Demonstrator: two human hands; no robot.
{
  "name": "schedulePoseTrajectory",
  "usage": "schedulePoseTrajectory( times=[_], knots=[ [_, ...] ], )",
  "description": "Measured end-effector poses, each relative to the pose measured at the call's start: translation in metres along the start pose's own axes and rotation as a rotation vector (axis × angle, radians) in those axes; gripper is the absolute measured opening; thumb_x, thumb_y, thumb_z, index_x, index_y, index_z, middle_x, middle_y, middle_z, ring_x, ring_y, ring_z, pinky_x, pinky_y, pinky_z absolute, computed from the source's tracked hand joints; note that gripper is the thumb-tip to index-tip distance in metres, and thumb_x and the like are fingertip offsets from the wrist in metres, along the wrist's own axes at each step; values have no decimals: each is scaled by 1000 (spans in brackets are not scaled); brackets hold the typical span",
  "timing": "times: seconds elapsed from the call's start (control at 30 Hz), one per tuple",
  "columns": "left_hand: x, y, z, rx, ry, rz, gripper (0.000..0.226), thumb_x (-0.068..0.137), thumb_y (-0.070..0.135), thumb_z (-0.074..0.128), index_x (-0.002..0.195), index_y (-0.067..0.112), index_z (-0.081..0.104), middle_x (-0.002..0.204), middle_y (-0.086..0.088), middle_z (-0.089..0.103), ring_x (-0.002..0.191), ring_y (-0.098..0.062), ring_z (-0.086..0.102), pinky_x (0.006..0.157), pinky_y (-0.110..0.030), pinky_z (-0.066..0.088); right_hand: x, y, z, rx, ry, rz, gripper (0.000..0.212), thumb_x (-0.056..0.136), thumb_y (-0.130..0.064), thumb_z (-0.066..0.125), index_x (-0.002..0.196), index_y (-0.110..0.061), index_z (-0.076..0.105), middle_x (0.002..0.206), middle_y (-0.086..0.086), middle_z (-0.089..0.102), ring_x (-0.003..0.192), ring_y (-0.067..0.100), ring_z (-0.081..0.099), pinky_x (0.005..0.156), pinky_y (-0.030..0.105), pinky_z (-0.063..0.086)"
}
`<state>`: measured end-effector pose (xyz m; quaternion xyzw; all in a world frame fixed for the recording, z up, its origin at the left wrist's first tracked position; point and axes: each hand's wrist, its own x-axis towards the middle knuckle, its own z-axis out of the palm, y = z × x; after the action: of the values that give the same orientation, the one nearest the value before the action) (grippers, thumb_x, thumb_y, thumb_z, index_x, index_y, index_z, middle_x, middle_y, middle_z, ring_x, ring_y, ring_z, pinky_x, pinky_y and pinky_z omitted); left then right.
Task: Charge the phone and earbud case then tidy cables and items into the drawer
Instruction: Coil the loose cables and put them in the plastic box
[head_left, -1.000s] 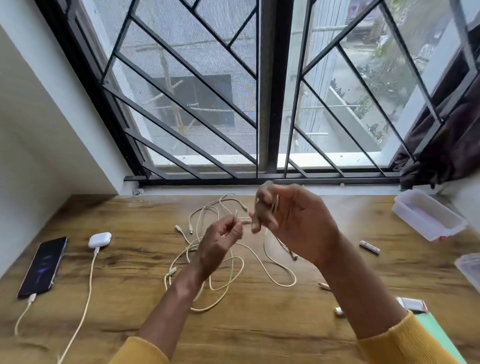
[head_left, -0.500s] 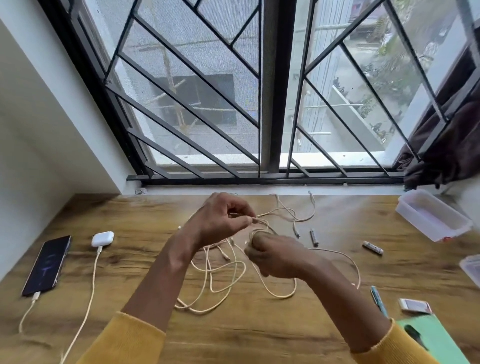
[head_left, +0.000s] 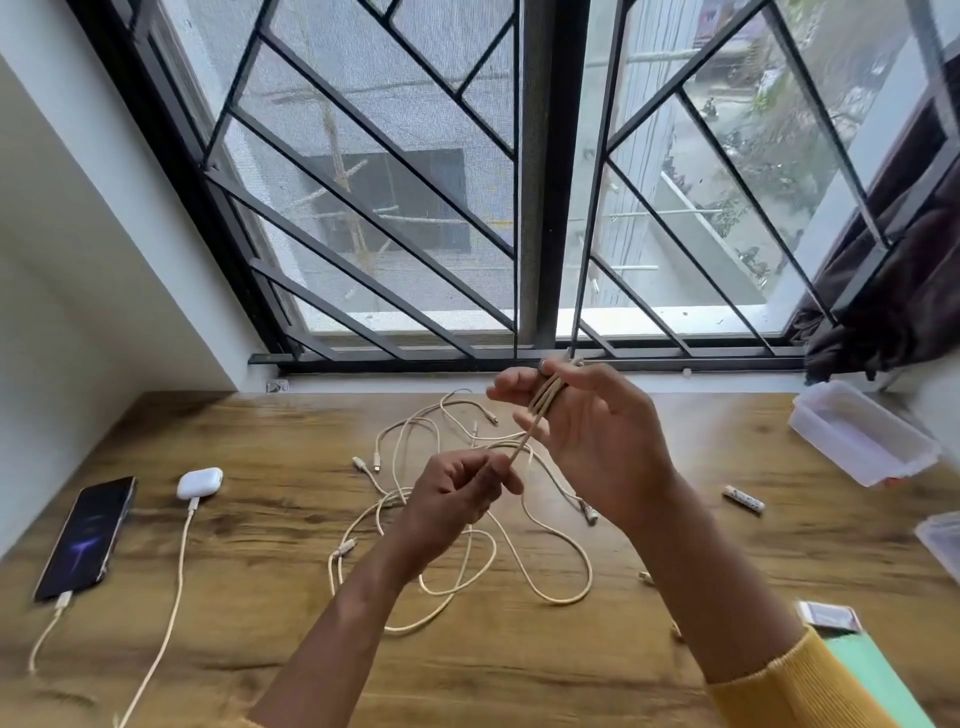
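Note:
Above the middle of the wooden desk (head_left: 260, 613), my right hand (head_left: 597, 441) holds a folded bundle of cream cable (head_left: 545, 402) across its fingers. My left hand (head_left: 457, 493) pinches the strand running down from that bundle. More loose cream cables (head_left: 467, 571) lie tangled on the desk under both hands. At the far left a dark phone (head_left: 85, 535) lies flat with a cable plugged into its near end. Beside it sits a white earbud case (head_left: 200, 482), also with a cable plugged in.
A clear plastic box (head_left: 862, 436) stands at the back right by the window sill. A small white stick-shaped item (head_left: 744, 500) lies right of the cables. At the right edge are another clear container (head_left: 940, 540), a small white card-like item (head_left: 828, 616) and a green pad (head_left: 878, 680).
My right hand rose from low over the desk with the cable bundle, fingers spread. My left hand dropped from above to below it, pinching the strand.

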<state>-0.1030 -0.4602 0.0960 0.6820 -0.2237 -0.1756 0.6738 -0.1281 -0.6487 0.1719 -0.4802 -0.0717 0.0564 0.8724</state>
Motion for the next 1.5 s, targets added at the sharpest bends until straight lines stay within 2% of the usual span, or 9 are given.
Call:
schedulePoseTrajectory(
  times=[0.17,0.37,0.53,0.73,0.87,1.03,1.27,1.4,1.5],
  knots=[
    [5,-5,-8,93,-37,-23,54,85,79,66,77,26,74,64,2,51,59,-14,40,57,-28,36,-1,-5,5,74,-305,104,39,101,-43,33,90,-9,49,78,19,64,92,45,49,89,55,41],
    [20,3,-43,236,-226,-46,54,97,52,73,103,-1,68,94,-36,70,79,-51,67,85,-69,55,-10,1,10,-330,-477,327,48,103,-42,35,84,-1,53,61,19,58,61,33,61,78,43,52],
    [29,33,-56,580,-203,-63,32,88,51,77,94,20,77,93,-9,76,91,-30,74,87,-58,60,-17,15,13,-926,-541,466,50,107,-39,55,73,-2,59,61,12,64,57,11,56,89,36,49],
    [18,49,-48,749,23,18,8,92,26,83,99,31,84,84,13,79,77,-4,73,73,-33,63,-16,30,9,-1250,-230,436,41,108,-35,55,90,1,65,86,15,78,69,13,64,73,33,51],
    [4,45,-31,558,113,87,24,89,14,86,107,29,84,90,11,81,81,-9,78,72,-30,64,-13,33,5,-1228,-67,332,20,103,-36,57,101,-17,56,100,4,72,89,16,67,89,50,57],
    [-2,35,-8,300,267,124,24,88,5,85,106,20,83,91,1,83,84,-21,81,80,-42,66,-11,36,5,-986,-86,253,42,92,-45,57,131,-29,55,122,-3,67,114,16,64,98,45,54],
    [-7,40,-8,312,359,244,8,86,23,86,90,29,84,91,3,70,70,-25,61,57,-37,51,-15,25,10,-526,-149,178,32,91,-25,51,113,-5,65,98,6,66,95,17,63,89,38,53],
    [-5,43,-10,247,332,201,22,86,37,81,105,29,74,106,0,70,94,-23,67,78,-48,59,-13,26,9,-359,-208,160,16,92,-13,47,97,-6,61,88,16,62,84,28,60,81,36,51],
    [-7,49,-9,112,136,139,37,98,31,63,133,24,65,123,-3,70,111,-27,69,94,-45,61,-12,27,11,-257,-311,175,12,89,-7,41,93,-8,52,80,18,59,75,28,60,77,43,48]
  ],
)
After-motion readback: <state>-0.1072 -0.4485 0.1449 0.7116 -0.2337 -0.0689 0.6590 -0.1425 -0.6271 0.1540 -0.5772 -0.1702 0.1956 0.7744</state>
